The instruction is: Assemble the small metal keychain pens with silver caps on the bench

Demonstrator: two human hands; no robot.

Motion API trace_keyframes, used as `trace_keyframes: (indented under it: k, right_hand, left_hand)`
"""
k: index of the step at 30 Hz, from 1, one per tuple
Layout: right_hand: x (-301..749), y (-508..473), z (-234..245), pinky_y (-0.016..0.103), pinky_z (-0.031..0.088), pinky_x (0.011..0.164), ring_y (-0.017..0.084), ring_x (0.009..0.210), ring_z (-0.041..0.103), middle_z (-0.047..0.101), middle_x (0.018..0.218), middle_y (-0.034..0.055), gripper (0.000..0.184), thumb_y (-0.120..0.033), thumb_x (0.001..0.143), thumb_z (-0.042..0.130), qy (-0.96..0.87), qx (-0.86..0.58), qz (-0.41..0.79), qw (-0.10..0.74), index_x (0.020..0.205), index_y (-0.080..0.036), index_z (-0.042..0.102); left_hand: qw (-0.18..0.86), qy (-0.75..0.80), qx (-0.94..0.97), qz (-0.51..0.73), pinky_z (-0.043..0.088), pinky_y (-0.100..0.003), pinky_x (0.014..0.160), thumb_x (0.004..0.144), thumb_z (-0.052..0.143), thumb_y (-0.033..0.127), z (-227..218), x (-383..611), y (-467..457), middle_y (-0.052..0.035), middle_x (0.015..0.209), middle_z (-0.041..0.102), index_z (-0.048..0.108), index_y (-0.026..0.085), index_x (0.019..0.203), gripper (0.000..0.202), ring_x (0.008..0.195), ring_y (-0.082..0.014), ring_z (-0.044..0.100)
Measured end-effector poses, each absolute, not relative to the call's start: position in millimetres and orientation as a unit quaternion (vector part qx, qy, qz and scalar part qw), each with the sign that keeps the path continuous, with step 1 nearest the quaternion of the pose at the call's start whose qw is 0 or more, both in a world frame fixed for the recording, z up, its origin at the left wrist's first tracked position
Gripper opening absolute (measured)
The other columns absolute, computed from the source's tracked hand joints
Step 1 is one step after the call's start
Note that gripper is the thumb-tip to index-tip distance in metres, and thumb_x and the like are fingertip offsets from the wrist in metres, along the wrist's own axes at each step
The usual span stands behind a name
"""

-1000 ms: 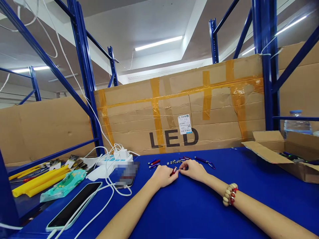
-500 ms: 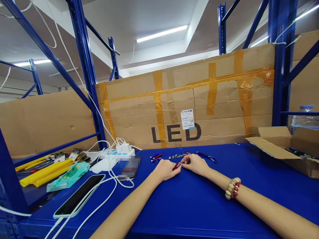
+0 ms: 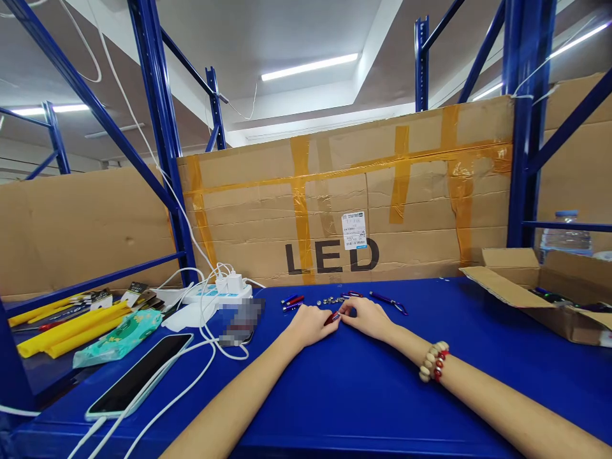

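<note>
Both my hands rest far out on the blue table [image 3: 363, 395]. My left hand [image 3: 308, 325] is curled around a small red tube-shaped piece [image 3: 331, 318]. My right hand [image 3: 368, 317] pinches at the tube's other end, fingers together; a beaded bracelet [image 3: 433, 361] sits on that wrist. Just beyond my hands lie several small silver round parts [image 3: 329, 299], a few short red and blue tubes [image 3: 292, 302] and a purple pen-like piece with a clip [image 3: 388, 301].
A taped cardboard sheet marked LED [image 3: 335, 210] stands behind the table. An open cardboard box [image 3: 540, 293] and a water bottle [image 3: 567, 233] are at the right. At the left lie a phone [image 3: 138, 376] on a white cable, a power strip [image 3: 217, 292], a tissue pack [image 3: 117, 338] and yellow tubes [image 3: 67, 331].
My hands stay together on the red tube with only small finger movements. The view has shifted slightly as my head moved.
</note>
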State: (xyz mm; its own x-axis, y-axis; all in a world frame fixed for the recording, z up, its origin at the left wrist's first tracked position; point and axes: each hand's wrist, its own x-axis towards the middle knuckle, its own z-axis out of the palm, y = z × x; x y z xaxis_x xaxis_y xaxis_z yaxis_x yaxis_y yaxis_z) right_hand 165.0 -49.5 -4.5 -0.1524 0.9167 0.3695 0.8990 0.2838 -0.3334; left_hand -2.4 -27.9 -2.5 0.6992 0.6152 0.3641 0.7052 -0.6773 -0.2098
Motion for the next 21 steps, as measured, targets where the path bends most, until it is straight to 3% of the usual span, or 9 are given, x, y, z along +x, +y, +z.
trace_keyframes:
  k: [21]
  right_hand:
    - [167.8,-47.2,-6.1,0.024,0.035,0.057,0.015,0.076,0.058,0.064,0.082,-0.0024,0.013,-0.028,0.078,0.05,-0.777,-0.587,0.026,0.227,0.084,-0.024,0.06]
  left_hand:
    - [0.175,-0.345,-0.915,-0.119,0.038,-0.023,0.055,0.085,0.035,0.033,-0.3,-3.1,-30.7,-0.0067,0.071,0.068,0.065,0.017,0.074,0.036,0.065,-0.0185,0.063]
